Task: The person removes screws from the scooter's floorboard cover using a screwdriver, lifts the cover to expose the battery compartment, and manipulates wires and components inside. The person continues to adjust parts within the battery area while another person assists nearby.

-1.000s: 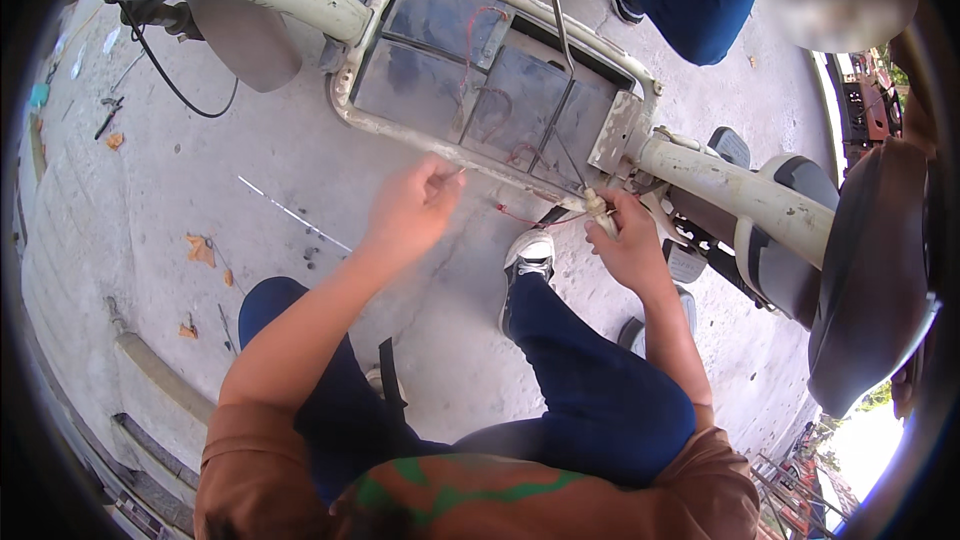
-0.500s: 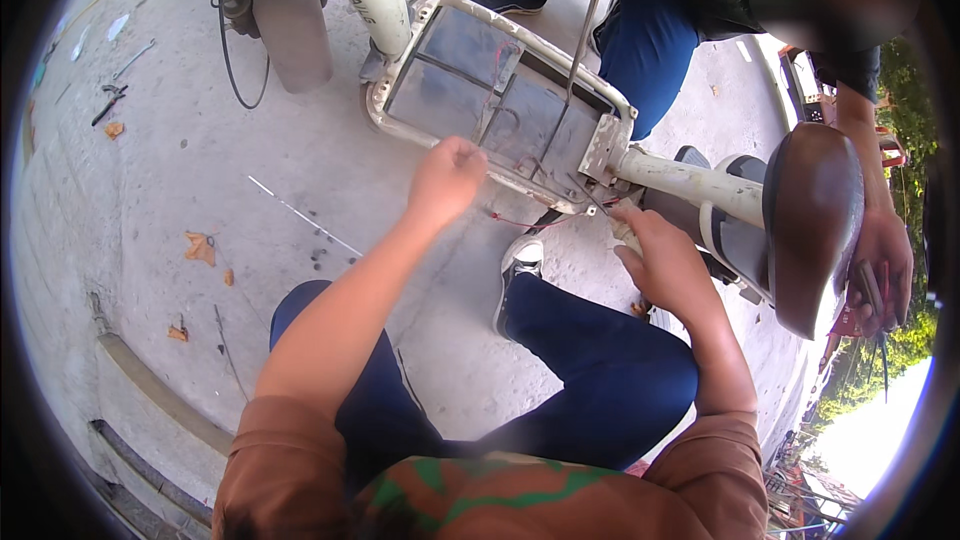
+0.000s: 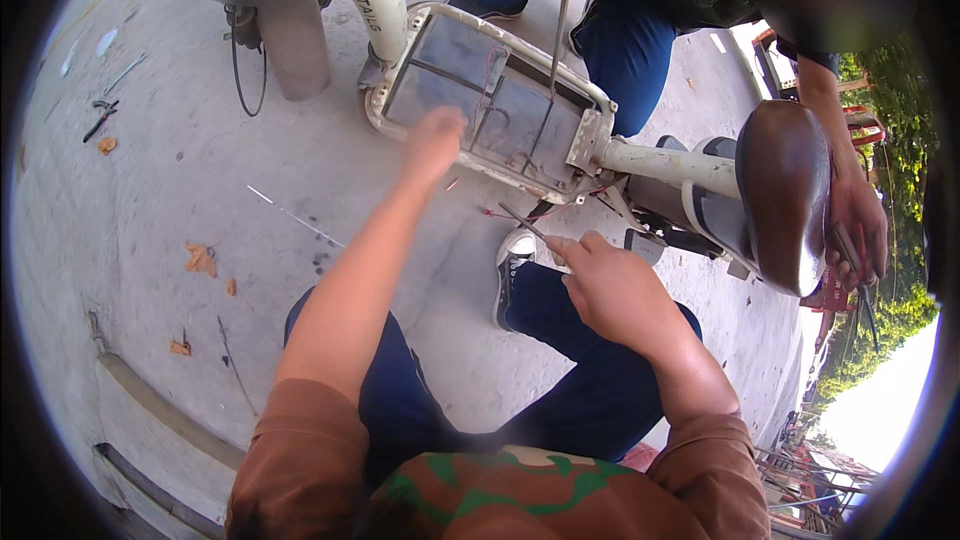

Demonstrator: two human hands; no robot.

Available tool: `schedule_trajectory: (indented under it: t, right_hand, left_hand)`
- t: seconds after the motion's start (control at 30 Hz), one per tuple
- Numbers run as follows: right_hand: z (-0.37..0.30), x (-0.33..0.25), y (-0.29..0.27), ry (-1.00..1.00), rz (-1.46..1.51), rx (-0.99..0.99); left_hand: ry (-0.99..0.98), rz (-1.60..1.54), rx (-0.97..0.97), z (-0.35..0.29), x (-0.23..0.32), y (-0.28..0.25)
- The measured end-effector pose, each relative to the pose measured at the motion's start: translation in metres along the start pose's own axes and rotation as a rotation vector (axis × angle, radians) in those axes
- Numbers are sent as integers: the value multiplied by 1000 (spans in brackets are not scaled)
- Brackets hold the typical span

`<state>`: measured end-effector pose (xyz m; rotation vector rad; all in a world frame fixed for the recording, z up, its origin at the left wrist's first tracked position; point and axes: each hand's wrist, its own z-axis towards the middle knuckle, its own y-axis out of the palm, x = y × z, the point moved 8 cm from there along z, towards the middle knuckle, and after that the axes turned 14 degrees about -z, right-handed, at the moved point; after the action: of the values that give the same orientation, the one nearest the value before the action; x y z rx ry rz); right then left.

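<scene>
A white electric scooter's open footboard frame (image 3: pixel 375 123) holds several grey batteries (image 3: pixel 450 43) with thin wires. My left hand (image 3: pixel 437 138) hovers at its near edge, fingers curled and slightly blurred; anything in them is hidden. Below that edge shows a small reddish-brown sliver (image 3: pixel 452 183). In my right hand (image 3: pixel 612 285) is a screwdriver (image 3: pixel 522 219), its thin shaft pointing up-left and its handle mostly covered. The tip is apart from the frame, near a red wire (image 3: pixel 493 212). A co-worker's long screwdriver (image 3: pixel 562 30) reaches down into the batteries.
The co-worker kneels beyond the scooter, another hand (image 3: pixel 858 220) holding tools beside the brown seat (image 3: pixel 783 195). The front wheel (image 3: pixel 290 55) stands at upper left. Pliers (image 3: pixel 100 120), a thin white rod (image 3: pixel 295 215) and dry leaves (image 3: pixel 200 259) lie on the concrete.
My right hand has drawn the screwdriver back from the frame's near corner, toward my knee. My left hand has shifted slightly up-left, along the frame's edge. The whole view has shifted slightly.
</scene>
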<state>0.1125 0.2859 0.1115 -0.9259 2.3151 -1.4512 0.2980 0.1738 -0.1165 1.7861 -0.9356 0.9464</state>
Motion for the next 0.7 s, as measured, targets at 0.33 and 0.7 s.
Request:
schedule_trajectory:
  t: [0.33,0.7]
  right_hand:
    - [3,36,6,61,178,104]
    - [-6,61,2,156,148,223]
  left_hand:
    - [-48,-206,13,3,4,23]
    - [-31,-430,315,-11,18,-9]
